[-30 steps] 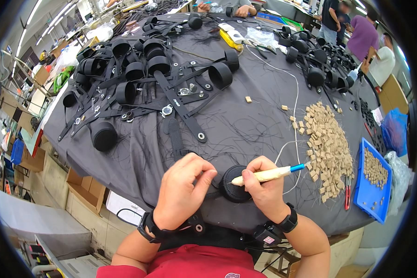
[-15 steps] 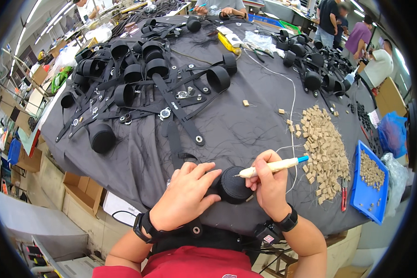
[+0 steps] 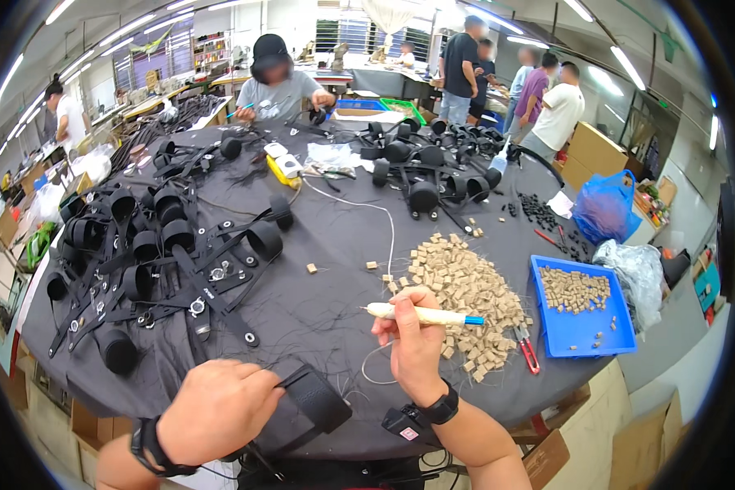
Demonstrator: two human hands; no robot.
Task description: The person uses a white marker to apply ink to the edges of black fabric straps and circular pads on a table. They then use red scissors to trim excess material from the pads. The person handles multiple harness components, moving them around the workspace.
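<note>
My left hand (image 3: 216, 408) is closed, its fingertips gripping the edge of a black strap piece with a rounded cup (image 3: 322, 400), tilted over at the table's near edge. Beyond that cup, my right hand (image 3: 412, 339) holds a pen-shaped tool (image 3: 412, 314) with a cream body, a blue rear end and a thin metal tip. The tip points left, raised and apart from the cup. A thin pale cord (image 3: 365, 369) loops beside my right hand. A heap of small tan blocks (image 3: 457, 282) lies just beyond that hand.
Black strap pieces with cups (image 3: 147, 245) crowd the table's left side; more (image 3: 425, 192) lie at the far right. A blue tray (image 3: 584, 347) of tan blocks and red-handled pliers (image 3: 529, 353) lie right. A yellow-and-white box (image 3: 284, 167) stands farther back. A capped co-worker (image 3: 282, 94) sits opposite.
The view has swung up and right. My right hand has lifted the tool off the cup's round top. My left hand now grips the piece, and the cup has tipped over.
</note>
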